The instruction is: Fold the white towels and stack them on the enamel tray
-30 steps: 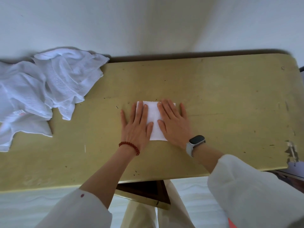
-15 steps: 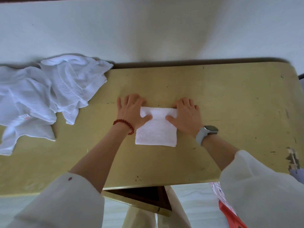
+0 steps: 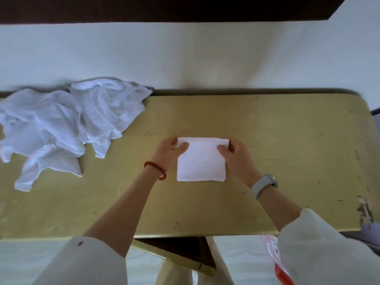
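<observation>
Towel [image 3: 201, 161], folded small, lies mid-table [image 3: 287, 140], its far corners pinched by the left hand [image 3: 169, 151] and right hand [image 3: 236, 154]. Soft, light cloth likely sags; holding both corners seems wise. No tray visible.

**Tally of things seen**

Counted one folded white towel [image 3: 201, 161] at the middle of the yellow table [image 3: 287, 140]. Counted one heap of unfolded white towels [image 3: 61, 128] at the table's far left end; could not tell how many pieces lay in it, only that several layers overlapped. Counted two hands, the left hand [image 3: 167, 152] at the folded towel's far left corner and the right hand [image 3: 236, 155] at its far right corner. Counted one red bead bracelet [image 3: 155, 169] and one grey wristwatch [image 3: 264, 185], both nearer than the folded towel. Counted two white sleeves beyond the table's near edge.
</observation>
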Motion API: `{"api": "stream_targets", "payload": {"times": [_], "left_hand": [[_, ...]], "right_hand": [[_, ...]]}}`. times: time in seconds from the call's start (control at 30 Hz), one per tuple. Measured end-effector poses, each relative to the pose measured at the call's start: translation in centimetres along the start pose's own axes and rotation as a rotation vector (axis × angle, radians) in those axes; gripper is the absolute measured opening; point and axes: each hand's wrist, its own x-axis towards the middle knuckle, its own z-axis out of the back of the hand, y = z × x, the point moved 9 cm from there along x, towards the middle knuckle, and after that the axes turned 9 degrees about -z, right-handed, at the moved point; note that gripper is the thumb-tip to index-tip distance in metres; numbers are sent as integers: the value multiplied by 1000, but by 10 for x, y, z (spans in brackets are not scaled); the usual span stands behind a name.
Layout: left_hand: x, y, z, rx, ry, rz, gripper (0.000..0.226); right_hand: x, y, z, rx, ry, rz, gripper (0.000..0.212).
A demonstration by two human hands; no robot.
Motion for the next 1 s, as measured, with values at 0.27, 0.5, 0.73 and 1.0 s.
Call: {"api": "stream_targets", "payload": {"times": [0.27,0.5,0.73,1.0], "left_hand": [[-94,-83,84,111,-582,-132,18],[-251,-117,203,253,-1106,-141,33],[-483,-76,290,320,-1513,51,26],[-787,31,309,369,-1822,339,30]], "right_hand": [[-68,120,-24,-114,-71,450,24],[-195,236,-100,-8,55,820,34],[-383,276,-237,26,424,1006,24],[-657,217,-410,-106,760,1293,21]]}}
